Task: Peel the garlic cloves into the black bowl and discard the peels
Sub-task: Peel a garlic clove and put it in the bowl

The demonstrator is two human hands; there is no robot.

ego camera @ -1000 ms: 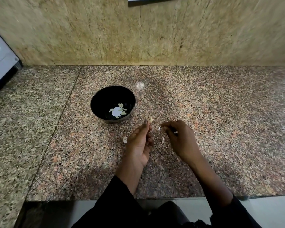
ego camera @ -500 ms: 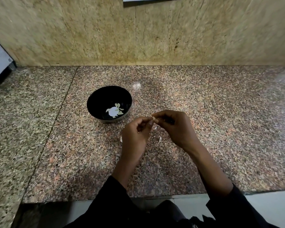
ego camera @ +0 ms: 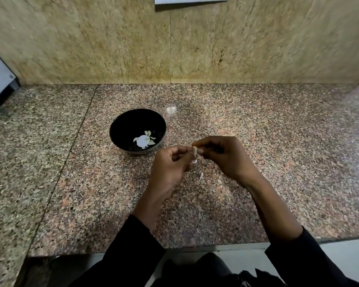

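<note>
A garlic clove (ego camera: pixel 194 151) is being pinched between the two hands, just above the bench (ego camera: pixel 278 154) and a little to the right of the black bowl (ego camera: pixel 120 129). The left hand (ego camera: pixel 170 164) is being held with its fingers curled inward and its thumb and forefinger closed on the clove's left side; the wrist is being kept roughly straight, the forearm rising from the lower centre of the view out of a dark sleeve (ego camera: pixel 133 249). The right hand (ego camera: pixel 226 156) is being held knuckles-up, its fingers bent over and its fingertips clamped on the clove's right side — the two hands are thus being brought together on the one clove. Whether a further item is being held inside the right palm cannot be told.

A thin strip of peel (ego camera: pixel 194 161) is hanging just below the clove, touching the left hand's fingers. A second scrap of peel (ego camera: pixel 200 176) is lying on the bench between the two wrists.

The black bowl is standing upright on the bench, near the left hand but apart from it. Several peeled cloves (ego camera: pixel 147 137) are lying in its bottom, beside a bright white patch — a reflection or an object, which cannot be told.

A stone wall (ego camera: pixel 112 42) is standing behind the bench.
</note>
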